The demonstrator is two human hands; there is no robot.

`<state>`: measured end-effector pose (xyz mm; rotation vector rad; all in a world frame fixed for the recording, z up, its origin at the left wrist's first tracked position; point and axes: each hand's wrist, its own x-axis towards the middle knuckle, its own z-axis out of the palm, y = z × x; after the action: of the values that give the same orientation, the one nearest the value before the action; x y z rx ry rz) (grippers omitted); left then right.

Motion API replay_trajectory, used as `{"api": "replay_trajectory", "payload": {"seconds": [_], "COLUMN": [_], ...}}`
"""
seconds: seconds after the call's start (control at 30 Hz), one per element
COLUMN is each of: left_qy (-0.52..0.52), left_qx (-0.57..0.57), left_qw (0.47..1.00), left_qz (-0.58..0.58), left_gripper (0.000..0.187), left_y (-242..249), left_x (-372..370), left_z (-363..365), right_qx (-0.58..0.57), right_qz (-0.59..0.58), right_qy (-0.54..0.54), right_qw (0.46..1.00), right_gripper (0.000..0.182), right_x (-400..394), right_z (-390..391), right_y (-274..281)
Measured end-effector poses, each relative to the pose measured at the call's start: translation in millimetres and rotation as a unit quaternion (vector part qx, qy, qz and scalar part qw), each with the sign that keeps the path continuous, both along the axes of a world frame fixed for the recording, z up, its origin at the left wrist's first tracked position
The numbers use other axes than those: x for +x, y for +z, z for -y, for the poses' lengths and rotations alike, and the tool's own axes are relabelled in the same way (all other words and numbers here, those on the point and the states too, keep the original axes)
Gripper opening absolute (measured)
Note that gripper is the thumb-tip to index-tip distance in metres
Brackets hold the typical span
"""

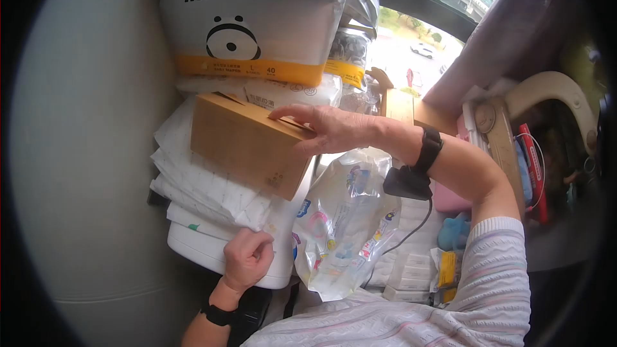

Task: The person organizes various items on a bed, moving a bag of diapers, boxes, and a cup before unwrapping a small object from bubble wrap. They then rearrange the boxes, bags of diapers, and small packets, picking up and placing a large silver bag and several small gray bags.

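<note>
My right hand (pixel 319 130) grips a brown cardboard box (pixel 247 148), its fingers at the slit along the upper edge and its thumb against the near side. The box is tilted and rests over a stack of folded white pads (pixel 202 180). Below the stack's near corner my left hand (pixel 247 260) is closed in a fist over the edge of a white plastic lid or surface (pixel 279 260). Whatever its fingers hold, if anything, is hidden. Right of the box stands a shiny, partly see-through diaper package (pixel 347 225) with coloured prints.
A large "HIP PAD" baby diaper pack (pixel 250 32) is piled behind the box. At the right are a pink container (pixel 450 196), a blue toy-like item (pixel 454 232) and small white boxes (pixel 410 273). A black cable (pixel 411 234) hangs from the right wrist device.
</note>
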<state>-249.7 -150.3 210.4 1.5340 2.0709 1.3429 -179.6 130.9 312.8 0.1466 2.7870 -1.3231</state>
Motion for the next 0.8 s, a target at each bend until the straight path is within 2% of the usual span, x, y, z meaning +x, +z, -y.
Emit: {"api": "replay_trajectory", "payload": {"seconds": [0.1, 0.17, 0.23, 0.3, 0.37, 0.5, 0.57, 0.67, 0.73, 0.8], "left_qy": [0.001, -0.019, -0.005, -0.023, -0.002, -0.011, -0.013, -0.005, -0.004, 0.002], "left_qx": [-0.007, 0.0, -0.002, -0.02, 0.0, -0.032, -0.041, -0.054, -0.047, -0.037], "left_qw": [1.0, 1.0, 1.0, 1.0, 1.0, 0.999, 0.999, 0.998, 0.999, 0.999], "left_qz": [-0.005, -0.01, -0.006, 0.0, 0.005, 0.01, 0.011, 0.017, -0.009, -0.037], "left_gripper": [0.012, 0.012, 0.013, 0.014, 0.014, 0.009, 0.009, 0.011, 0.013, 0.014], "left_y": [4, 5, 6, 3, 1, 4, 2, 5, 5, 5], "left_x": [2, 3, 4, 4, 3, 4, 3, 6, 5, 6], "left_z": [-1, -1, -2, 1, -2, -2, -3, -3, -5, -8], "right_qx": [-0.05, -0.024, -0.08, -0.211, -0.218, -0.374, -0.472, -0.537, -0.614, -0.59], "right_qz": [-0.019, -0.069, -0.122, -0.152, -0.215, -0.355, -0.36, -0.292, -0.274, -0.277], "right_qy": [-0.052, -0.073, -0.104, -0.156, -0.234, -0.392, -0.42, -0.419, -0.415, -0.461], "right_qw": [0.997, 0.995, 0.984, 0.953, 0.923, 0.762, 0.686, 0.672, 0.613, 0.602], "right_gripper": [0.06, 0.061, 0.064, 0.061, 0.056, 0.048, 0.043, 0.037, 0.032, 0.031], "right_x": [7, 26, 58, 103, 148, 239, 272, 300, 296, 289], "right_z": [-3, -16, -36, -40, -57, -68, -63, -58, -59, -72], "right_y": [9, 18, 15, 23, 10, -38, -75, -136, -163, -182]}}
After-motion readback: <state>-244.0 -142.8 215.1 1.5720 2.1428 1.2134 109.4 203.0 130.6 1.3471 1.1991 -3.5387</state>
